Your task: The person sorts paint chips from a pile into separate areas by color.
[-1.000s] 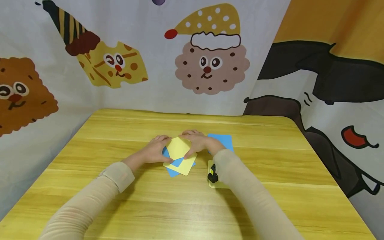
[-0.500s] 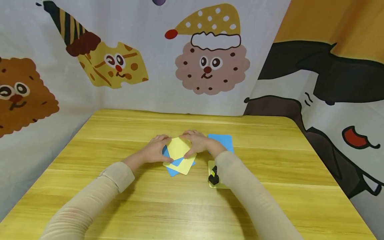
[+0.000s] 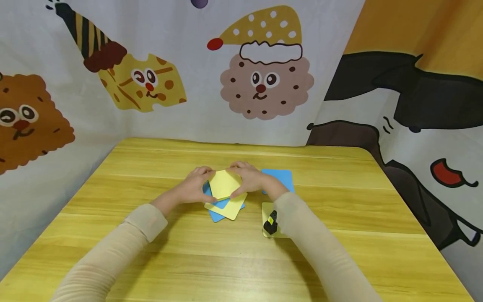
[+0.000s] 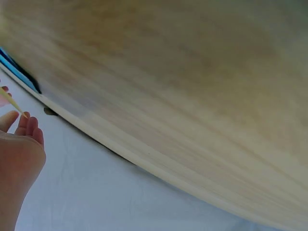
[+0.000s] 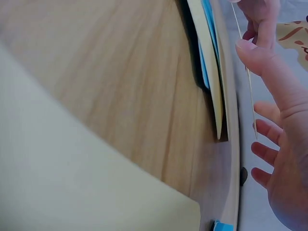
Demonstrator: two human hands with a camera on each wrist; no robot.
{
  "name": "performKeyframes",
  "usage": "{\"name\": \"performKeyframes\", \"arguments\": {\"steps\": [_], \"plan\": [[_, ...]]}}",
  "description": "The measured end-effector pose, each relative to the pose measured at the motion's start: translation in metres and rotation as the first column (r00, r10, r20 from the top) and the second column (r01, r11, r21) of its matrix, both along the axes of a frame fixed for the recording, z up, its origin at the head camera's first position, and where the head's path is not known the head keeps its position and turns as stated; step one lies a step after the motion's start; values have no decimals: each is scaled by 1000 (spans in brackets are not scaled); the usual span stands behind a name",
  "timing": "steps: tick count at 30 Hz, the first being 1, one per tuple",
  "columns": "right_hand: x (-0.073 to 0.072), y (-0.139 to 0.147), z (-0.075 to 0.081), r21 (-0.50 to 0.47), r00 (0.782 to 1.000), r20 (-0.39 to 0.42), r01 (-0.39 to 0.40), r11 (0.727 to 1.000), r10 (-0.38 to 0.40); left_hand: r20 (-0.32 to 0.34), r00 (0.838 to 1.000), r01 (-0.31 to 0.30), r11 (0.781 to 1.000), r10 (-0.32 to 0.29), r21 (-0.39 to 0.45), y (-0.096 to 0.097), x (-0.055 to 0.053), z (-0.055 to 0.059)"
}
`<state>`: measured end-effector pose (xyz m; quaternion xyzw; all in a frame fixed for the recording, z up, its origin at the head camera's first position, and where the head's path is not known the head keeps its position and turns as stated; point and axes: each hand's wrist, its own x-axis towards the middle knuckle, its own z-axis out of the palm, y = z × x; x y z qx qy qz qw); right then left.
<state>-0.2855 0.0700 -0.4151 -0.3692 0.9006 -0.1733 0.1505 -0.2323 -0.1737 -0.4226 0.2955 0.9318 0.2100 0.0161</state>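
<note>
Both hands hold one yellow card [image 3: 224, 184] between them, raised over a loose pile of cards. My left hand [image 3: 194, 184] pinches its left side between thumb and fingers, also visible in the left wrist view. At the right side, my right hand [image 3: 247, 178] grips it by thumb and fingers; the right wrist view has this card [image 5: 250, 94] nearly edge-on, clear of the pile. Below lie a yellow card [image 3: 235, 207] and blue cards [image 3: 216, 216], turned at different angles and overlapping. The held card hides part of the pile.
A blue card [image 3: 278, 178] lies behind the right wrist, partly covered by it. Nearer, another yellow card [image 3: 267, 208] is partly behind the right cuff, where a small black piece [image 3: 270, 223] shows. The wooden table [image 3: 211, 268] ends at a printed cloth [image 3: 170, 126].
Both hands have lifted slightly, and the held yellow card has risen and tilted with them. The right forearm has shifted a little to the right. The cards underneath look unmoved.
</note>
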Motion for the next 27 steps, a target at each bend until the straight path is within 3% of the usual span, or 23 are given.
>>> {"name": "performKeyframes", "arguments": {"steps": [12,20,27], "plan": [[16,10,12,-84,997,-71,-5,996,-1,-15,1000,10,998,-9,54,4,5,7],[30,24,19,-145,995,-93,12,989,-25,14,1000,18,996,-19,84,15,13,14],[46,37,23,-163,992,-108,43,986,-61,-3,998,66,990,-66,121,25,20,18]]}}
